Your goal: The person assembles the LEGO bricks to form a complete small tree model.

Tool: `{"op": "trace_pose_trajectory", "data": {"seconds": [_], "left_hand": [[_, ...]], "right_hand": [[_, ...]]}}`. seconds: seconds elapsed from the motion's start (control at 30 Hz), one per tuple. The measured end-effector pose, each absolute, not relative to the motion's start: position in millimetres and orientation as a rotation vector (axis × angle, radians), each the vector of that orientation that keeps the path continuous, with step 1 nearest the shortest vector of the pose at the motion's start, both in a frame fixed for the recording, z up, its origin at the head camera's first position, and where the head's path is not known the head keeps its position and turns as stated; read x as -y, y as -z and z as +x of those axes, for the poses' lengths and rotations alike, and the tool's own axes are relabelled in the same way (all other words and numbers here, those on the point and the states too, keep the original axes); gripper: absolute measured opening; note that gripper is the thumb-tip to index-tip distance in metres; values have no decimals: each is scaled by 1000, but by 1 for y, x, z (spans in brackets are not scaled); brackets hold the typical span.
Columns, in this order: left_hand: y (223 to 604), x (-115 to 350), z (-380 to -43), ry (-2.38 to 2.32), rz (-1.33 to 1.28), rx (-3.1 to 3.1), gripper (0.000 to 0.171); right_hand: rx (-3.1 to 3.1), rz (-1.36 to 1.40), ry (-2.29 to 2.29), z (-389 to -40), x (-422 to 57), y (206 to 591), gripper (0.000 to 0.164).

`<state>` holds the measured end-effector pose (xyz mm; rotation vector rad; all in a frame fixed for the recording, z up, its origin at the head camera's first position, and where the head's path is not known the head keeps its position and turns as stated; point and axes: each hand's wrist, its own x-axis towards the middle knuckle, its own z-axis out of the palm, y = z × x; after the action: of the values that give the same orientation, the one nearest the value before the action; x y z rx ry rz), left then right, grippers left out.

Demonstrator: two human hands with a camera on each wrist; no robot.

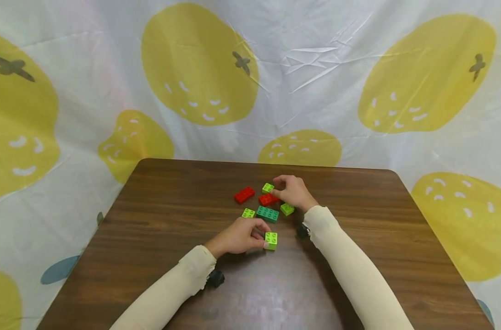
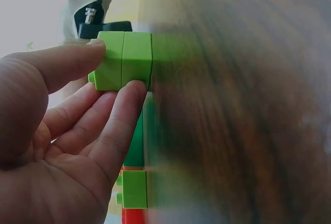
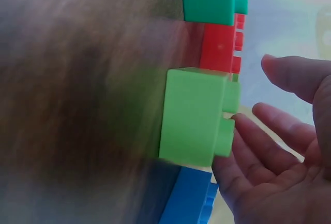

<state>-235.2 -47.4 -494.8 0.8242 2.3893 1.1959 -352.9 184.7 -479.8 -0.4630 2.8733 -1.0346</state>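
My left hand [image 1: 239, 236] pinches a stack of two lime-green bricks [image 2: 124, 61] between thumb and fingers, at the near side of the group. In the head view the stack's studded top [image 1: 271, 237] faces up. My right hand [image 1: 293, 191] hovers over the far right of the group. Its thumb and fingers [image 3: 269, 146] are apart with nothing between them in the right wrist view. Close by are a red brick [image 1: 267, 200], a small lime-green brick [image 1: 268, 188] and another lime-green brick [image 1: 287, 209]. A blue brick [image 3: 189, 198] shows only in the right wrist view.
A dark green brick [image 1: 267, 214] lies mid-group, beside a lime-green brick [image 1: 248, 213] partly hidden by my left hand. Another red brick [image 1: 244, 195] lies at the far left of the group. Beyond the brown wooden table [image 1: 172, 197] hangs a fruit-patterned curtain [image 1: 308, 91].
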Motion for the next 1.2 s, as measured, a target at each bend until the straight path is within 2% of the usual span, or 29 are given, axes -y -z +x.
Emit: {"op": "trace_pose_trajectory", "data": {"seconds": [0.2,0.6,0.93,1.2], "left_hand": [[493,47,-235,-1182,819,-2397,29],[496,49,-236,-1185,824,-2404,28],[496,48,-236,-1179,831,-2405,29],[496,50,-237,-1172,847,-2398,30]], "right_hand": [[-2851,-415,971,-359,-176,480,58],[-2891,-362,824,-364,-155,483,61],[-2911,-194,874,-372,-147,486,52],[-2907,-270,915,-367,-150,483,48]]}}
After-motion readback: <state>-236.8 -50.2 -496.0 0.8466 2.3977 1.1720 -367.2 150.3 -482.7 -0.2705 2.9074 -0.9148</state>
